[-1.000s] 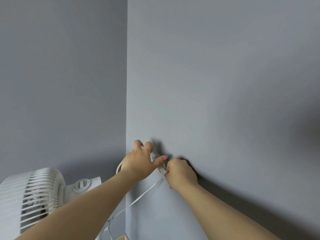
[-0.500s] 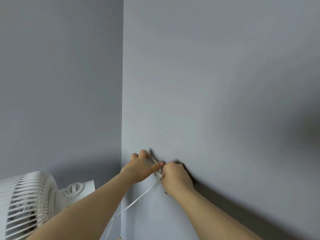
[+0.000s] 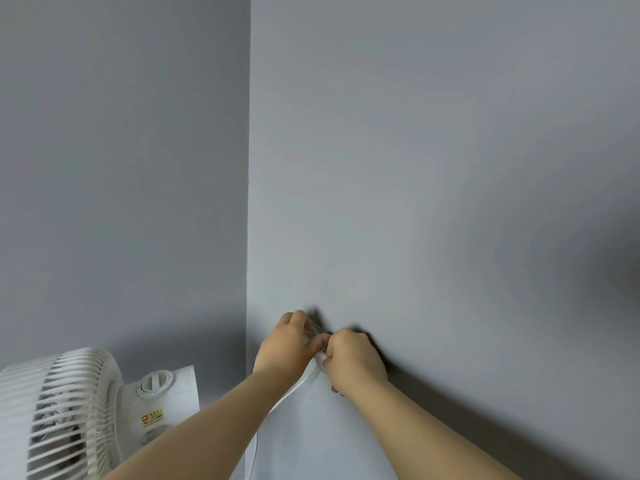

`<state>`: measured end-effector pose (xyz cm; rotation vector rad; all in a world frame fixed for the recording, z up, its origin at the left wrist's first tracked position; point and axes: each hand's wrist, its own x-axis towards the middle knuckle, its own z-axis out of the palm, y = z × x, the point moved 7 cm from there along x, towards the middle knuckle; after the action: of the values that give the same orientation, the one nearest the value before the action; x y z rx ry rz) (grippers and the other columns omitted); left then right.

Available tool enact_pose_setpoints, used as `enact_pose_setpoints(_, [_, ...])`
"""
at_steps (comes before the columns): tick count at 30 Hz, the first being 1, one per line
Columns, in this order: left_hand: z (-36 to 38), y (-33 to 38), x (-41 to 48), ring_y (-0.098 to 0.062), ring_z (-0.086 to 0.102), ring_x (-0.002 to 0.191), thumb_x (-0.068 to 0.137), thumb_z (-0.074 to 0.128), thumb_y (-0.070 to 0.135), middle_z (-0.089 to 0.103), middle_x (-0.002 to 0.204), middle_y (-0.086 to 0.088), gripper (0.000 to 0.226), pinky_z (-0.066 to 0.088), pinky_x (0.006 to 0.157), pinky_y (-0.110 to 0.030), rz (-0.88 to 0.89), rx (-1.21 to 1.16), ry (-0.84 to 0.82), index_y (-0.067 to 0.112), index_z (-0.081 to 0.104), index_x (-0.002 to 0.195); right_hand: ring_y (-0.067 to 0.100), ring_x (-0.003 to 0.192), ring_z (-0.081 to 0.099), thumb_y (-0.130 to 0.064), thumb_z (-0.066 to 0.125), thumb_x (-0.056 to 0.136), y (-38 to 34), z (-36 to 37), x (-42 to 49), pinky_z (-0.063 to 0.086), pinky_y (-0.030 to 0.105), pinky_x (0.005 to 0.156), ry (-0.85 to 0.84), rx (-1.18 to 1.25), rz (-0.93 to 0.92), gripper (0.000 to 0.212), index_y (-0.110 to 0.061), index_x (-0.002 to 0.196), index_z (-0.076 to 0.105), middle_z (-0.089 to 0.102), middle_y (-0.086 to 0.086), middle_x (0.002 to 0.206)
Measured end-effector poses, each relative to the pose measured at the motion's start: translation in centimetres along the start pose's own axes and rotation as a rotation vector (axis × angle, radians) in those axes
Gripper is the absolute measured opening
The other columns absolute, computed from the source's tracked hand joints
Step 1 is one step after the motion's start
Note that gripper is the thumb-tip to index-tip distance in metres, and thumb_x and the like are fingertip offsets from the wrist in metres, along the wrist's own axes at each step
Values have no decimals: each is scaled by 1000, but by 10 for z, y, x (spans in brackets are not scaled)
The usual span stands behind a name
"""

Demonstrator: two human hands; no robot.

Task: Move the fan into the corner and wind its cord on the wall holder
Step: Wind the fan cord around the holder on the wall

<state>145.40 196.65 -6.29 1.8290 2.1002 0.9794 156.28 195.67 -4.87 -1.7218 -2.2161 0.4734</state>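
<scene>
A white fan (image 3: 69, 410) with a slatted grille and a round knob stands at the lower left, close to the corner of two grey walls. Its flat white cord (image 3: 294, 391) runs up from below to my hands. My left hand (image 3: 287, 344) and my right hand (image 3: 353, 362) meet against the right wall, both pinching the cord at a small clear wall holder (image 3: 316, 330). The holder is mostly hidden behind my fingers; only a glossy sliver shows between the hands.
The wall corner (image 3: 248, 202) runs vertically just left of my hands. The right wall (image 3: 450, 168) is bare grey. A yellow and red sticker (image 3: 152, 418) sits on the fan's body.
My hands have closed in tighter on the holder and the loose loop of cord by the left hand is gone. The view has shifted slightly, showing more of the fan.
</scene>
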Motion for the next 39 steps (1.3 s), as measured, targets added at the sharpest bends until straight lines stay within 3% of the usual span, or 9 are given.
enact_pose_setpoints(9, [-1,-4,9,-18,54,112,88,42,59,53,127,6,49,40,92,-33,12,216,-82,23,48,120,32,101,69,-10,43,96,-5,-9,-11,55,31,79,-4,-3,-23,50,-27,52,27,54,6,88])
enact_pose_setpoints(15, [-2,-5,16,-17,49,118,86,43,62,58,123,6,48,38,94,-33,14,298,-162,24,56,113,31,99,70,-7,44,96,-3,-7,-10,55,30,76,9,-24,-4,51,-27,52,28,53,4,86])
enact_pose_setpoints(17, [-4,-9,16,-16,47,120,86,41,64,59,121,7,48,37,95,-34,-4,299,-183,26,57,110,32,100,70,-9,45,96,-2,-4,-8,55,31,78,3,-27,-1,40,-21,58,39,62,8,91])
enact_pose_setpoints(19, [-3,-15,16,-16,48,118,87,41,61,60,120,7,43,39,95,-33,-50,228,-203,28,58,106,32,100,70,-13,46,96,-3,-1,-5,57,33,81,-1,-42,-7,20,-17,80,57,69,14,106])
enact_pose_setpoints(22, [4,-18,15,-18,53,105,91,41,54,61,119,1,36,42,87,-30,-106,65,-255,22,52,101,32,99,70,-10,47,94,1,2,0,58,34,82,27,-42,7,21,-4,104,64,69,15,111])
enact_pose_setpoints(26, [8,-21,12,-17,50,90,91,45,52,60,103,-1,36,37,70,-24,-166,-102,-258,16,45,94,30,101,69,-8,48,93,4,4,4,57,32,84,41,-58,14,22,-5,108,64,70,14,112])
enact_pose_setpoints(31, [13,-36,6,-21,58,85,77,70,46,58,106,-6,66,47,87,-31,-415,-589,-186,15,34,122,29,101,69,-6,47,92,6,6,7,54,30,81,61,-78,4,22,-4,105,64,71,15,109])
enact_pose_setpoints(33, [17,-37,0,-22,61,85,74,73,45,59,109,-10,78,49,83,-32,-506,-654,-147,13,29,129,30,99,70,-6,47,92,8,6,8,55,30,80,61,-74,9,22,-5,106,64,71,15,109])
enact_pose_setpoints(39, [35,-33,-13,-22,64,78,89,56,41,64,92,-10,41,45,65,-26,-617,-876,-237,1,59,101,28,109,65,-12,48,95,8,6,7,52,30,84,89,-111,-12,24,-8,113,63,67,13,117])
